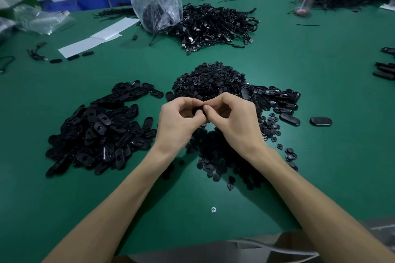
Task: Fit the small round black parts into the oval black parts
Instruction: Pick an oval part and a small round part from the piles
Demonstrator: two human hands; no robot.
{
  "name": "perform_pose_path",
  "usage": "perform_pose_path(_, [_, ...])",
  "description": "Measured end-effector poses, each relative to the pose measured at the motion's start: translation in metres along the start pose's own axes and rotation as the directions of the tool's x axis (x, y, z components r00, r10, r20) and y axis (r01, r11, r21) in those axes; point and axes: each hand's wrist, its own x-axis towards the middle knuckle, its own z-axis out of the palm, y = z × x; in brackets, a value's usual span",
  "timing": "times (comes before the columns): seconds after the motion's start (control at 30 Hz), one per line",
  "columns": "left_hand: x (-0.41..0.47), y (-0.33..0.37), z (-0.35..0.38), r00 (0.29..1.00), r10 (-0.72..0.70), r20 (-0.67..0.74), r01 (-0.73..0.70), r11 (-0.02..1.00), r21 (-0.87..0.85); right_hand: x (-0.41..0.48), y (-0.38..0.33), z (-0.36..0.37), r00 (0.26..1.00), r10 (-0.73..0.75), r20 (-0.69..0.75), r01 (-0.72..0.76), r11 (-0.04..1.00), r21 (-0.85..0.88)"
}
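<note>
Hands meet at frame centre: left hand (179, 119) and right hand (234, 117) both pinch one black part (197, 110); oval parts (100, 132) heaped centre-left, round parts (210, 80) piled just above.

Pinching a black part (197, 111) between left hand (181, 120) and right hand (234, 117), fingertips touching, over a green table (310, 177). Left: heap of oval parts (100, 132). Behind: mound of round parts (210, 80), then cables (215, 23).

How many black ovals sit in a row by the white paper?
3, on the green table by the white paper: left oval, middle oval, right oval. Others might hide under the paper.
</note>
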Motion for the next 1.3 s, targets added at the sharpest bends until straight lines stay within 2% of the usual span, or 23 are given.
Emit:
perform_pose_path(0.5, [0.002, 0.008, -0.010, 0.994, -0.048, 0.096, 0.067, 0.976, -0.207, 0.002, 0.004, -0.003, 0.999, 0.040, -0.022, -0.040, 0.999, 0.032])
perform_pose_path(0.63, [0.003, 0.006, -0.012, 0.994, 0.001, 0.107, 0.016, 0.987, -0.162, 0.002, 0.002, -0.004, 0.999, 0.046, -0.002, -0.045, 0.998, 0.052])
perform_pose_path(0.73, [0.005, 0.005, -0.015, 0.992, 0.090, 0.083, -0.093, 0.995, 0.037, 0.005, 0.003, -0.008, 0.999, 0.032, -0.026, -0.032, 0.999, 0.003])
perform_pose_path(0.8, [0.009, 0.004, -0.022, 0.985, 0.169, -0.034, -0.148, 0.930, 0.337, 0.010, 0.006, -0.016, 0.993, 0.018, -0.115, -0.028, 0.996, -0.089])
perform_pose_path(0.83, [0.012, 0.003, -0.029, 0.971, 0.216, -0.102, -0.134, 0.847, 0.514, 0.013, 0.008, -0.021, 0.985, 0.003, -0.175, -0.031, 0.987, -0.156])
perform_pose_path(0.9, [0.019, -0.002, -0.047, 0.951, 0.246, -0.186, -0.004, 0.614, 0.790, 0.018, 0.015, -0.031, 0.959, -0.010, -0.285, -0.075, 0.955, -0.288])
perform_pose_path(0.97, [0.024, -0.008, -0.065, 0.960, 0.141, -0.240, 0.168, 0.394, 0.904, 0.020, 0.025, -0.041, 0.940, 0.033, -0.339, -0.170, 0.907, -0.385])
perform_pose_path(1.03, [0.026, -0.012, -0.075, 0.958, 0.023, -0.287, 0.270, 0.277, 0.922, 0.021, 0.033, -0.049, 0.926, 0.090, -0.367, -0.265, 0.846, -0.462])
perform_pose_path(1.13, [0.029, -0.016, -0.083, 0.959, -0.012, -0.284, 0.279, 0.238, 0.930, 0.020, 0.040, -0.058, 0.913, 0.112, -0.393, -0.331, 0.765, -0.552])
perform_pose_path(1.3, [0.035, -0.020, -0.089, 0.956, 0.011, -0.292, 0.272, 0.326, 0.905, 0.020, 0.043, -0.060, 0.912, 0.207, -0.355, -0.399, 0.654, -0.643])
